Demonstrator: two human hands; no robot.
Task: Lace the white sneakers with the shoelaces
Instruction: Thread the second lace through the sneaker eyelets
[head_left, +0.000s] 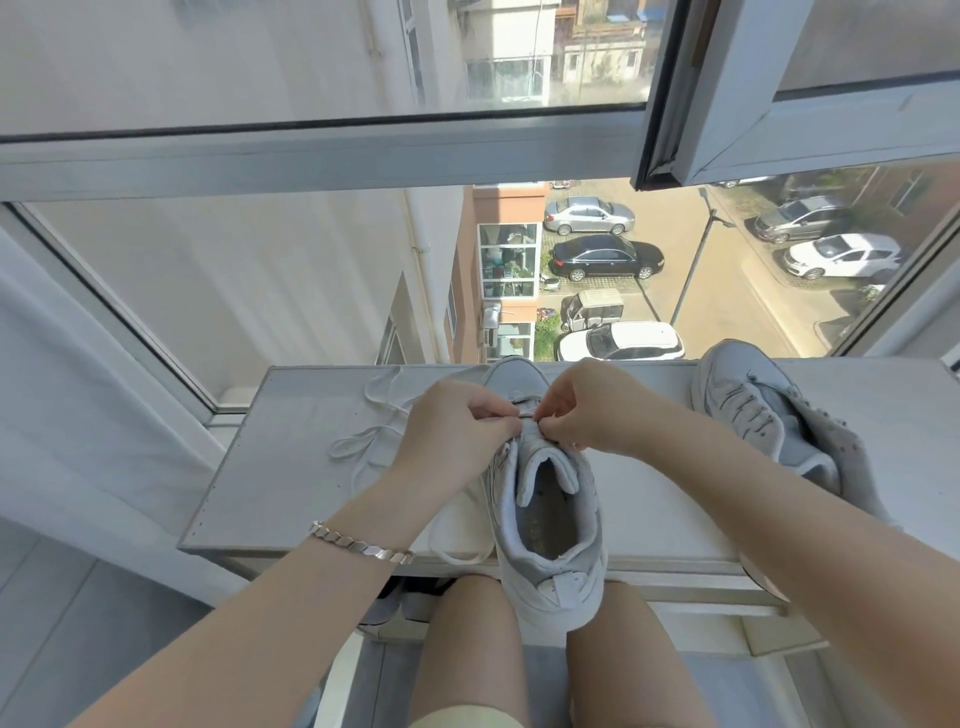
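Your left hand (457, 423) and right hand (589, 410) both pinch what looks like the flat white shoelace (347, 442) just above the tongue of the chunky white sneaker (545, 525). Your fingertips nearly touch, and the eyelet is hidden beneath them. The sneaker stands at the near edge of the pale window ledge (291, 467), with its heel overhanging toward you and its toe toward the far edge. Its long axis therefore runs straight away between your hands. Slack lace lies looped toward the ledge's left side, nearer your left hand. The second white sneaker (753, 410) sits toward the far right corner.
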